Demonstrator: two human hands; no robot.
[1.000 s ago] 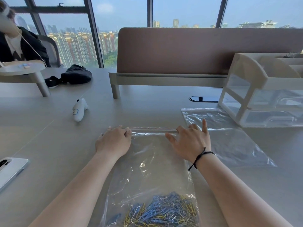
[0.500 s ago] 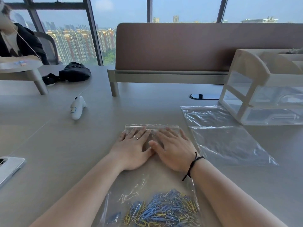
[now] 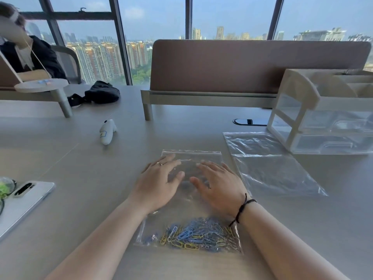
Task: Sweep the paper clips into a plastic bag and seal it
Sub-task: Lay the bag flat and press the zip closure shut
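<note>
A clear plastic zip bag (image 3: 191, 158) lies flat on the grey table in front of me, its zip strip at the far end. Blue, yellow and silver paper clips (image 3: 195, 235) are heaped inside at the near end of the bag. My left hand (image 3: 159, 182) and my right hand (image 3: 220, 184) rest palm down on the bag's middle, side by side, fingers spread and pointing at the zip strip. Neither hand grips anything. The thumbs lie a little apart.
A second clear bag (image 3: 268, 164) lies to the right, next to a white desk organiser (image 3: 323, 114). A white toy-like device (image 3: 107, 132) lies at the far left, a phone (image 3: 22, 201) at the left edge. A person sits at the back left, behind a black pouch (image 3: 101, 93).
Both hands left the zip strip, where they were pinching a second ago, and came to lie flat on the bag. Since half a second ago they have spread slightly apart.
</note>
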